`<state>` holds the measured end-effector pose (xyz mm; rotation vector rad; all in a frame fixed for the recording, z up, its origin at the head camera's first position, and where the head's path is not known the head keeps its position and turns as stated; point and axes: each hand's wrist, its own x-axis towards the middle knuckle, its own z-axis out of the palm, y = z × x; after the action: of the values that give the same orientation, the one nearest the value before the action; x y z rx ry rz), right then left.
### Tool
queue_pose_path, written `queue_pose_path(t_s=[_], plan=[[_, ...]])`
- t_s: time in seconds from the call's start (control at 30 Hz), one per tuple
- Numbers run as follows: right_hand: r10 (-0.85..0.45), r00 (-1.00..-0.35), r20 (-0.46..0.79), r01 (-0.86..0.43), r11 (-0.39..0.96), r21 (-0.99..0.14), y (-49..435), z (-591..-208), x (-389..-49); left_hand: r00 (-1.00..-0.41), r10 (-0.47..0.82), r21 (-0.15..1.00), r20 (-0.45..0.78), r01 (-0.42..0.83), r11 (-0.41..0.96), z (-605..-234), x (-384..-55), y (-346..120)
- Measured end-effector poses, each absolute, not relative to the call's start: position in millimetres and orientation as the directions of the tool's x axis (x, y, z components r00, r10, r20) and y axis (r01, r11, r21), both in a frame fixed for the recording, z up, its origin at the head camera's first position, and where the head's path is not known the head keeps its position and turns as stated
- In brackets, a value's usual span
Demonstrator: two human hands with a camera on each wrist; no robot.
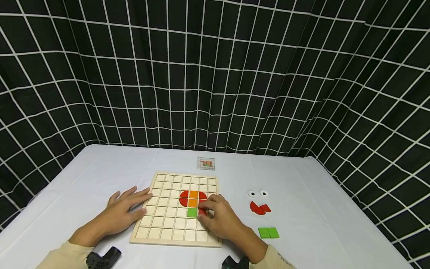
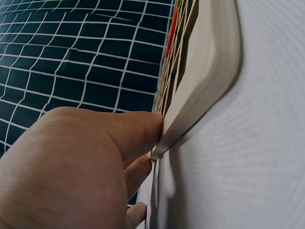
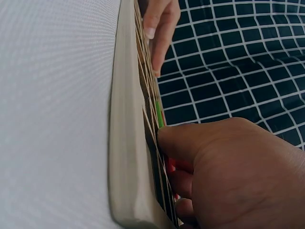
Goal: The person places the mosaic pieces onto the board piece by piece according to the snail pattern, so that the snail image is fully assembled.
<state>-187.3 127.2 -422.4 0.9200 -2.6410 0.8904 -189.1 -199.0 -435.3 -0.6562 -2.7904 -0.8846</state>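
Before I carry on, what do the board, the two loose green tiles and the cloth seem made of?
Board: probably pale wood, smooth and matte, judging by its cream colour and rounded frame.
Green tiles: painted wood or plastic, can't tell which; the colour is flat and even.
Cloth: likely woven fabric, white and matte, with fine texture in the wrist views.

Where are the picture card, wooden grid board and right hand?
Picture card [image 1: 206,163]: head view, middle of its face.
Wooden grid board [image 1: 174,243]: head view, near rim.
Right hand [image 1: 220,218]: head view, its back.
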Motion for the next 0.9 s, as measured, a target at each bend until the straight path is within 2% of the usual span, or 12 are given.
queue_pose_path(t_s=[0.27, 0.47, 0.67, 0.9], plan=[[-0.492, -0.777, 0.392, -0.629, 0.618, -0.472, 127, -423, -187, -0.893, 0.36, 0.521, 0.268, 0.449, 0.726, -435, -188, -199], [-0.457, -0.783, 0.422, -0.622, 0.598, -0.505, 136, -410, -184, -0.892, 0.363, 0.516, 0.271, 0.452, 0.727, -435, -188, -196], [-0.374, -0.809, 0.453, -0.582, 0.616, -0.531, 166, -392, -184, -0.891, 0.359, 0.505, 0.277, 0.453, 0.735, -435, -187, -195], [-0.349, -0.804, 0.482, -0.58, 0.642, -0.501, 214, -393, -175, -0.899, 0.356, 0.501, 0.255, 0.438, 0.746, -434, -188, -198]])
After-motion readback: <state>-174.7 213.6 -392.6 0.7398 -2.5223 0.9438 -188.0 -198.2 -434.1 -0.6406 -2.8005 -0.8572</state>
